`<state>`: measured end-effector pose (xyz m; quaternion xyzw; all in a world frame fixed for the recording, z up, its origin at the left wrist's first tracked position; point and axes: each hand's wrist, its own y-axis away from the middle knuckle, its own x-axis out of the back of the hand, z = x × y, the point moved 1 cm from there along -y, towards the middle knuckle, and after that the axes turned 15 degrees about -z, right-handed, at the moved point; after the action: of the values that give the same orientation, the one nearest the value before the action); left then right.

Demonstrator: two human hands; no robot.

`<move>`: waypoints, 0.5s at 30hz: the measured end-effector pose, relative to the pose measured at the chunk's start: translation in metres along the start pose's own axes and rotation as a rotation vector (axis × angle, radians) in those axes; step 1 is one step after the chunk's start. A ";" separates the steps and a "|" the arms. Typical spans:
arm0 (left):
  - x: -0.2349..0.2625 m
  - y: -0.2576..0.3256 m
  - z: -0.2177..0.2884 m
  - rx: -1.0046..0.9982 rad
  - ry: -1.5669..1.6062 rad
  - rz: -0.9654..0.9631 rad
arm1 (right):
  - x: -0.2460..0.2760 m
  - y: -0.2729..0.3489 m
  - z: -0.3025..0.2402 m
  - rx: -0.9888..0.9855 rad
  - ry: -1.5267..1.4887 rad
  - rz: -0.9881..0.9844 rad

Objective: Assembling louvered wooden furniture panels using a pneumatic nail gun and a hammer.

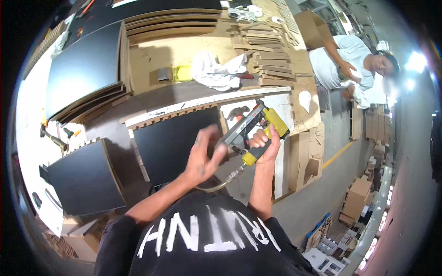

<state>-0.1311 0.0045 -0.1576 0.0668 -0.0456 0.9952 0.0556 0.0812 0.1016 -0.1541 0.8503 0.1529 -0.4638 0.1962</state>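
Note:
My right hand [265, 143] grips the yellow handle of a grey and yellow pneumatic nail gun [251, 126], held up above the workbench with an air hose [225, 181] hanging from its base. My left hand [205, 156] is raised beside the gun's grey rear end, fingers spread and touching or almost touching it. Below both hands lies a black panel [172, 142] edged with slotted wooden strips.
More black panels [85, 177] [83, 69] lie at left. Stacks of wooden strips [271, 60], a white cloth [214, 69] and a hammer [53, 137] are on the bench. Another person [350, 64] stands at the far right. Cardboard boxes [357, 195] sit on the floor.

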 end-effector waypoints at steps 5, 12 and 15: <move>-0.028 -0.049 -0.007 0.101 0.342 0.251 | -0.045 0.001 -0.002 -0.036 0.257 0.089; 0.079 0.043 -0.081 0.409 -0.737 0.502 | -0.085 -0.030 -0.018 -0.361 1.057 0.165; 0.104 0.079 -0.122 0.783 -0.779 0.588 | -0.058 -0.051 0.012 -0.556 1.303 0.179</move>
<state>-0.2583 -0.0513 -0.2701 0.4249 0.2891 0.8144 -0.2697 0.0198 0.1359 -0.1207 0.8823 0.2812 0.2127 0.3119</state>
